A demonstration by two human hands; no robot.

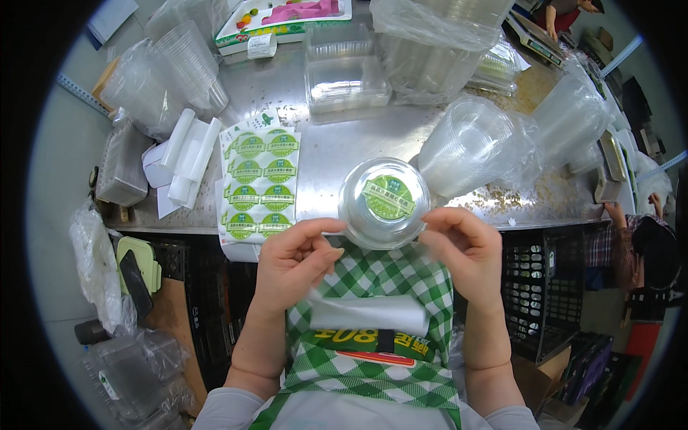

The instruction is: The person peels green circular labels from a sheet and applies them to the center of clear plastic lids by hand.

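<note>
A round clear plastic container or lid (349, 209) sits at the front edge of the steel table, overhanging it slightly. On its top is a green-and-white round sticker (389, 198) bearing writing. My left hand (298, 255) is at its left, index fingertip by the rim and thumb apart. At the right rim hovers my right hand (467, 247), thumb and forefinger parted with nothing visible between them. Whether either hand touches the rim is hard to tell. Left of the container lie sheets of similar round stickers (262, 185). A blurred white paper strip (371, 314) is before my green checked apron (371, 269).
Nested clear cups (465, 145) lean at the right on the steel table (328, 142). Behind are clear clamshell boxes (346, 80); at left, curled white paper (185, 156) and stacked cups (188, 64). A black crate (537, 290) stands below. Other people work at far right.
</note>
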